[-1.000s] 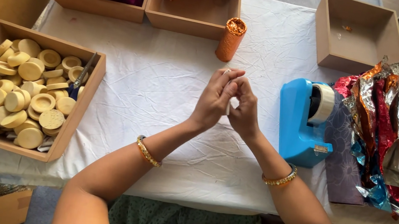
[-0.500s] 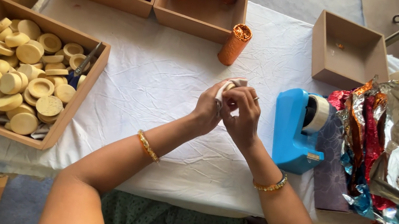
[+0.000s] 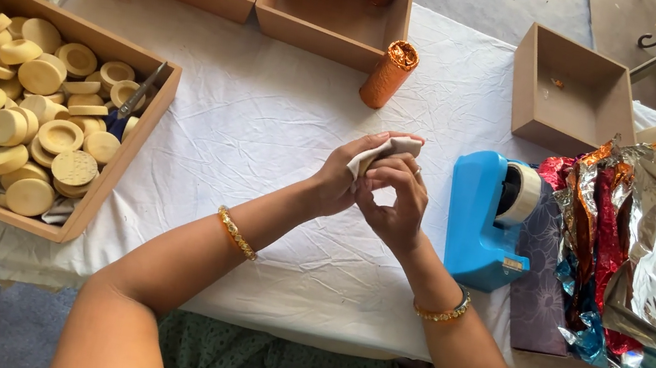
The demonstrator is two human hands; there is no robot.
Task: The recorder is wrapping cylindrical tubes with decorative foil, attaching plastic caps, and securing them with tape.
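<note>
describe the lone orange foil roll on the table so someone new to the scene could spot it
Start at the white tablecloth. Just ahead of the hands, the orange foil-wrapped roll stands tilted beside the wooden tray of orange rolls. It is the only wrapped roll outside a tray.

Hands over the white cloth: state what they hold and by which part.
A small pale cloth-like piece, pinched between the left hand and right hand; fingers cover its lower part, its upper end sticks out.
</note>
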